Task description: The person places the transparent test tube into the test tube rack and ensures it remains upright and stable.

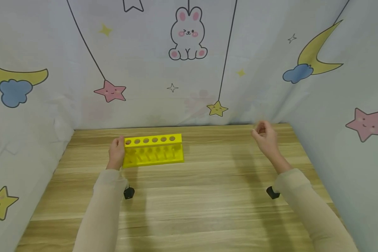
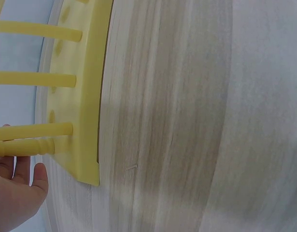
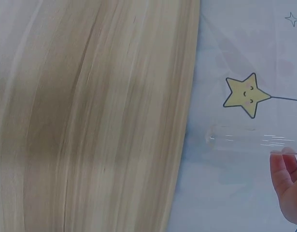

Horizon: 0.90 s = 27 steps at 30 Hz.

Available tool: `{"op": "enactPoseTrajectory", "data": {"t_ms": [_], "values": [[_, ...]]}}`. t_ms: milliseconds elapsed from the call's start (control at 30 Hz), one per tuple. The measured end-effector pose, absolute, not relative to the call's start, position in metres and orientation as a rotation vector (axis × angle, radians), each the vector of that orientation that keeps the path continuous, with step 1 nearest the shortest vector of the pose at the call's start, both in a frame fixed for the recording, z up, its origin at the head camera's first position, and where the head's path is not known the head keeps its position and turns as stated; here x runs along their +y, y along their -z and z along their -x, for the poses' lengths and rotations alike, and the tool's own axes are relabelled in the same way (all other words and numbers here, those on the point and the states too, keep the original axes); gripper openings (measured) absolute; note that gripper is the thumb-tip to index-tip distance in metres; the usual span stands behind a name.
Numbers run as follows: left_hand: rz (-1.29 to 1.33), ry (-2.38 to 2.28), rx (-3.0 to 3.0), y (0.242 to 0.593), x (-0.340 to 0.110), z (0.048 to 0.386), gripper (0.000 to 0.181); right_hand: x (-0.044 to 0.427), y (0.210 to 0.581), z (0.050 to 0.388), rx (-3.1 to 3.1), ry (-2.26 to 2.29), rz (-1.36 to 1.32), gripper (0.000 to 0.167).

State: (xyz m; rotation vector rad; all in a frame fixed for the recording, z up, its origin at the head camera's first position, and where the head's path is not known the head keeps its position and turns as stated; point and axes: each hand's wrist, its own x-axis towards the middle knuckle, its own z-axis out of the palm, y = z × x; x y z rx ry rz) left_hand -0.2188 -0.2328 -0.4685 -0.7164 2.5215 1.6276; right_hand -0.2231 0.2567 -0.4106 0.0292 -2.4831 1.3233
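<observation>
A yellow test tube rack (image 1: 153,150) with a row of round holes along its top stands at the left of the table. My left hand (image 1: 116,152) grips the rack's left end; in the left wrist view its fingers curl behind the end post (image 2: 27,147). Over the table's far right side, my right hand (image 1: 266,138) is raised and pinches a clear test tube (image 3: 245,138). The right wrist view shows the tube's rounded end pointing away from the fingers (image 3: 282,174). In the head view the tube is barely visible.
The wood-grain table (image 1: 201,199) meets a white printed curtain (image 1: 151,63) at the back and sides. Small black devices (image 1: 129,193) hang at both wrists, close above the tabletop.
</observation>
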Motion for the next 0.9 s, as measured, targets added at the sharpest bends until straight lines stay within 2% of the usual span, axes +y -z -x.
{"op": "enactPoseTrajectory", "data": {"t_ms": [233,900], "values": [[0.707,-1.633,2.526,0.468,-0.233,0.219,0.060,0.234,0.386,0.210,-2.476,-1.351,-0.068,0.014],[0.705,-1.617,2.544,0.472,-0.234,0.221,0.061,0.210,0.375,0.212,-2.517,-1.476,-0.187,0.017]]}}
